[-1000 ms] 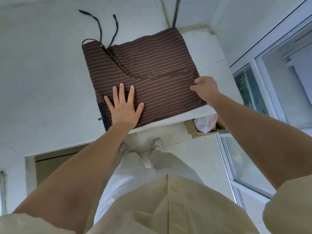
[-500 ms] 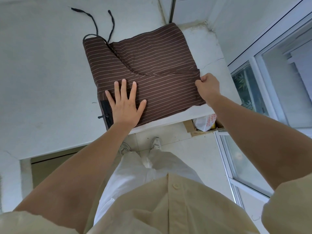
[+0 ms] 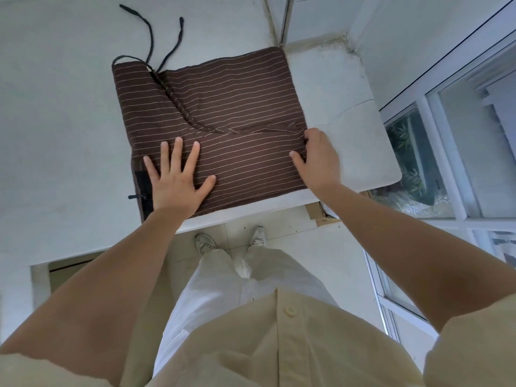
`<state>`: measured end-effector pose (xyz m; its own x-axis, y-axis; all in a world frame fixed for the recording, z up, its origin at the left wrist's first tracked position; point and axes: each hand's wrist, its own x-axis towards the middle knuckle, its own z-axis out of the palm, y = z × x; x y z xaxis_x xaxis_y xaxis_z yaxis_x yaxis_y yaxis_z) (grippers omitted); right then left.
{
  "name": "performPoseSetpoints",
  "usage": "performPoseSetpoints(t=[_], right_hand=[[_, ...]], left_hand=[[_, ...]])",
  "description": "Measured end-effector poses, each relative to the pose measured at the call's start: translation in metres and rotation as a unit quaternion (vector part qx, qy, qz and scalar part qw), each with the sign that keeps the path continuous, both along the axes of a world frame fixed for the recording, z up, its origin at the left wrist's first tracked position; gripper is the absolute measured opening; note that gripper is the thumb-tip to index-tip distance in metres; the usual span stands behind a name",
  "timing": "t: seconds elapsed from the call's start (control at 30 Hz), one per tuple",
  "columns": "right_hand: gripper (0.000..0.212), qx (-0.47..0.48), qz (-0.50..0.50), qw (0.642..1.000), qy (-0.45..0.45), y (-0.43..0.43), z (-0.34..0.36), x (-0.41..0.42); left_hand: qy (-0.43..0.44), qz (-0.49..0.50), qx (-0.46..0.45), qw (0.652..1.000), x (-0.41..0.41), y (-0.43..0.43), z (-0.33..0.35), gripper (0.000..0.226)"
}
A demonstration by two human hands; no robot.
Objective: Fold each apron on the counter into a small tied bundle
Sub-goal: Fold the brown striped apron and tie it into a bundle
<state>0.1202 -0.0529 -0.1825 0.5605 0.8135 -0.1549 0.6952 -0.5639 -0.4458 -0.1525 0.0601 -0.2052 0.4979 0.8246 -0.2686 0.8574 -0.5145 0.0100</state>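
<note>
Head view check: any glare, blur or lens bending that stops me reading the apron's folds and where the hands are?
Head view: soft, even daylight, no glare on the counter; apron stripes and fold lines sharp; left hand, flat on it, and right hand, at its right edge, unblurred; the wide-angle lens bows the window frame.
</note>
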Motion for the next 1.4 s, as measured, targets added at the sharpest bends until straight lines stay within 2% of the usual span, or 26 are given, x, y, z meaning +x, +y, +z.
performPoseSetpoints(t=[0.17,0.23,0.37,0.6,0.67,0.77,0.87,0.93,1.0,1.07,1.13,1.27,1.4], right_hand=[[0.05,-0.002,0.018,0.996,0.088,0.031,0.003,-0.029],[0.053,-0.03,0.037,0.996,0.078,0.042,0.006,-0.028],[0.033,-0.057,0.049,0.996,0.055,0.052,0.007,-0.019],[0.024,-0.045,0.022,0.983,0.178,0.049,0.018,0.004],[0.02,-0.043,0.034,0.981,0.184,0.045,0.015,0.007],[0.017,-0.028,0.014,0.986,0.164,0.039,0.011,0.009],[0.017,-0.042,0.011,0.989,0.139,0.043,0.007,0.009],[0.02,-0.063,0.008,0.994,0.095,0.048,0.006,0.006],[0.032,-0.062,-0.011,0.996,0.068,0.051,0.007,0.0],[0.046,-0.069,-0.033,0.996,0.05,0.052,0.009,-0.007],[0.051,-0.089,-0.051,0.994,0.045,0.053,0.01,-0.013],[0.038,-0.124,-0.077,0.988,0.045,0.053,0.019,-0.018],[0.029,-0.137,-0.11,0.981,0.077,0.041,0.023,-0.021]], left_hand=[[-0.001,0.052,0.027,0.998,-0.014,0.011,0.008,0.071],[-0.021,0.038,0.036,0.998,-0.006,0.007,0.014,0.066],[-0.051,0.048,0.043,0.997,0.014,-0.005,0.019,0.061],[-0.034,0.061,0.021,0.997,0.022,-0.008,0.015,0.068],[-0.034,0.072,0.025,0.997,0.016,-0.009,0.012,0.068],[-0.084,0.132,0.074,0.985,0.002,-0.008,0.013,0.059],[-0.112,0.279,0.103,0.948,-0.01,0.001,0.019,0.053],[-0.116,0.394,0.071,0.909,-0.016,0.009,0.025,0.05],[-0.139,0.468,0.03,0.873,-0.026,0.018,0.029,0.046],[-0.158,0.491,-0.002,0.857,-0.037,0.022,0.032,0.042],[-0.184,0.499,-0.033,0.846,-0.048,0.022,0.035,0.041],[-0.23,0.54,-0.11,0.802,-0.072,0.032,0.039,0.031],[-0.29,0.565,-0.231,0.737,-0.09,0.04,0.043,0.021]])
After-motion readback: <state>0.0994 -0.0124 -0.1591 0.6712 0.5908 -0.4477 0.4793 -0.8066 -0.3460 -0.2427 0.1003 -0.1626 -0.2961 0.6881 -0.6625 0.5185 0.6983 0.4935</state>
